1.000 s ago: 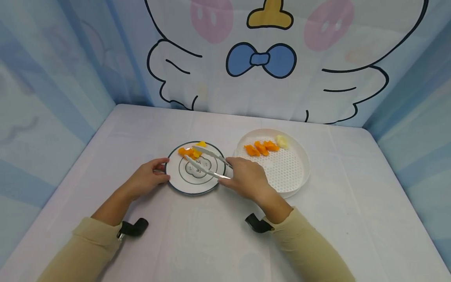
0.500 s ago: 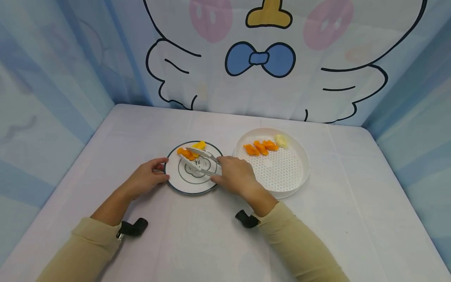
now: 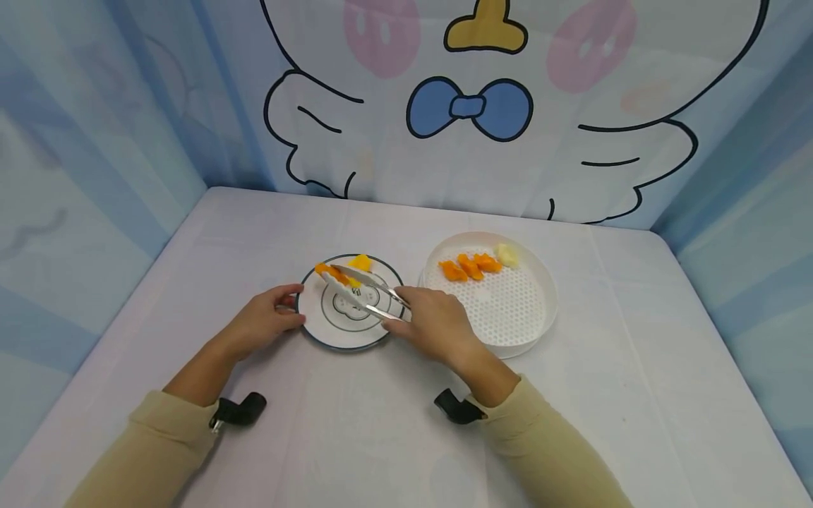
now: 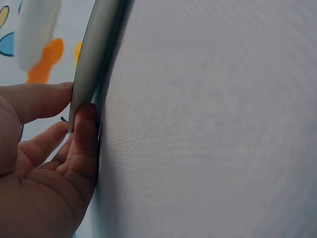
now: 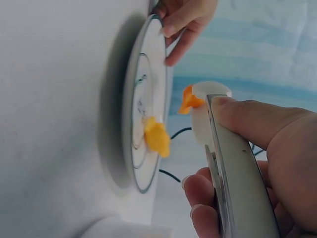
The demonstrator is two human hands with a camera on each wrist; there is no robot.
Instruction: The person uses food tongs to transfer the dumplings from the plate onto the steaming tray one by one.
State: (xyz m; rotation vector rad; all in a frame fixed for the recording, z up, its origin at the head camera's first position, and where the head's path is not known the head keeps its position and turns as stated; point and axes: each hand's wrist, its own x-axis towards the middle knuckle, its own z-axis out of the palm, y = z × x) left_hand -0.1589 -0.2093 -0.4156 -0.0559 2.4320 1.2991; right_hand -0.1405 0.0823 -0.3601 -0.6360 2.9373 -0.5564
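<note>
My left hand [image 3: 269, 317] pinches the left rim of a white plate [image 3: 349, 339] with dark ring lines; in the left wrist view the thumb [image 4: 44, 101] lies over the rim and fingers are under it. My right hand [image 3: 438, 321] grips a pair of metal tongs [image 5: 240, 183] with pale tips, reaching over the plate. Between the tips is an orange chunk [image 5: 188, 100], held up off the plate in the right wrist view. A yellow chunk [image 5: 157, 137] sits on the plate, toward its far side in the head view.
Right of the plate, partly behind my right hand, stands a white round tray [image 3: 514, 314] with a perforated base. Several orange chunks [image 3: 470, 267] lie in a row there, beside a pale yellow chunk [image 3: 507, 255]. A printed curtain [image 3: 470, 162] rises behind the table [image 3: 381, 437].
The tongs moved left and closed on the orange chunk, which now sits up off the plate, slightly further left. The left hand and plate have stayed put.
</note>
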